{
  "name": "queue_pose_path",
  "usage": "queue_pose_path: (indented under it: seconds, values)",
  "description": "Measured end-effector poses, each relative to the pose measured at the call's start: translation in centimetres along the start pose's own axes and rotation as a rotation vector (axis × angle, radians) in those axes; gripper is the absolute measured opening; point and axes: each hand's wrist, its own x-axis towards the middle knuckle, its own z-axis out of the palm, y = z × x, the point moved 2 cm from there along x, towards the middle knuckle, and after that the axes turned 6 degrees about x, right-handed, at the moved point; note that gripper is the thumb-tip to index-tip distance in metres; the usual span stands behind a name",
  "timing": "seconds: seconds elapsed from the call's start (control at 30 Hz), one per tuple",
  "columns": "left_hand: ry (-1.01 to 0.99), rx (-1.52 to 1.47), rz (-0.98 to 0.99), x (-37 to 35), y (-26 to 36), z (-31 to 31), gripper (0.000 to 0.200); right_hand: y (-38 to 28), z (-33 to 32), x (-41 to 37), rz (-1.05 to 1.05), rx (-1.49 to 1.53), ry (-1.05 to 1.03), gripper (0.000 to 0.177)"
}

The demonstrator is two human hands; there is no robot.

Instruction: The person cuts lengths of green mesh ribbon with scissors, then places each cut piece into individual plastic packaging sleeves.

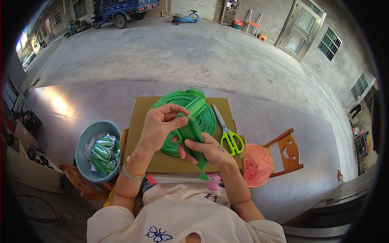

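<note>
A green ribbon piece with white dots point(189, 131) is held between both hands above a brown box point(139, 117). My left hand point(164, 123) pinches its upper end between thumb and fingers. My right hand point(204, 149) is closed round its lower part, and a pointed tail hangs below toward my lap. Behind the hands lies a large coil of green ribbon point(208, 121) on the box. Scissors with lime-green handles point(230, 137) rest on the box right of the coil, blades pointing away.
On the left, a blue-grey basin point(83, 139) holds packed green pieces in clear bags. A pink basin point(262, 178) with thin pink strips stands at right beside a wooden chair point(288, 154). Pink-edged packets point(212, 182) lie at my lap. A blue truck point(123, 8) is far behind.
</note>
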Motion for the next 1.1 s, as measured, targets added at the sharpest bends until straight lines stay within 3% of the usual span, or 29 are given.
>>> queue_pose_path:
  seconds: [0.07,0.13,0.17,0.2,0.27,0.37,0.47,0.57,0.67,0.77,0.87,0.97,1.07,1.1]
  values:
    - [0.004,0.053,0.025,0.0,0.0,0.2,0.031,0.0,-0.4,0.0,0.013,-0.172,0.053,0.024]
    - [0.049,0.109,0.251,0.8,-1.0,-0.2,0.040,0.9,-2.0,0.5,-0.398,-0.885,0.271,0.035]
    - [0.053,0.100,0.236,1.0,-1.5,-0.6,0.044,0.9,-2.0,0.6,-0.611,-1.239,0.376,0.041]
    - [0.057,0.091,0.221,1.2,-2.1,-0.9,0.048,1.1,-2.1,0.7,-0.604,-1.358,0.440,0.045]
    - [0.028,-0.004,-0.058,1.0,-2.7,-2.0,0.056,0.9,-1.9,1.0,-0.590,-1.598,0.568,0.052]
    - [-0.078,0.048,-0.297,1.1,-2.3,-1.9,0.048,0.9,-0.9,1.3,-0.568,-1.721,0.588,0.050]
    - [0.084,0.614,0.023,1.4,-2.1,-1.5,0.037,1.2,-0.8,1.5,-0.538,-1.756,0.587,0.049]
    - [0.151,0.826,0.100,1.2,-1.9,-1.9,0.031,1.1,0.3,1.3,-0.463,-1.621,0.517,0.051]
    - [0.046,0.906,0.112,0.7,-0.4,-1.7,0.031,0.3,-1.4,0.5,-0.381,-0.850,0.269,0.054]
    - [-0.146,0.946,0.224,0.2,1.1,-0.9,0.032,-0.2,-2.7,0.4,-0.076,-0.276,0.178,0.052]
    - [-0.191,0.961,0.402,0.4,1.4,-0.1,0.028,0.6,-3.0,0.3,0.069,-0.213,-0.025,0.040]
    - [-0.245,1.031,0.386,0.7,1.6,0.3,0.033,1.4,-3.8,0.6,0.209,-0.236,-0.163,0.032]
    - [-0.134,1.029,0.412,0.5,2.1,0.6,0.037,1.6,-3.8,0.7,0.180,-0.299,-0.117,0.029]
    - [0.001,0.949,0.447,0.6,2.0,0.6,0.038,1.5,-3.8,0.7,0.138,-0.324,-0.079,0.028]
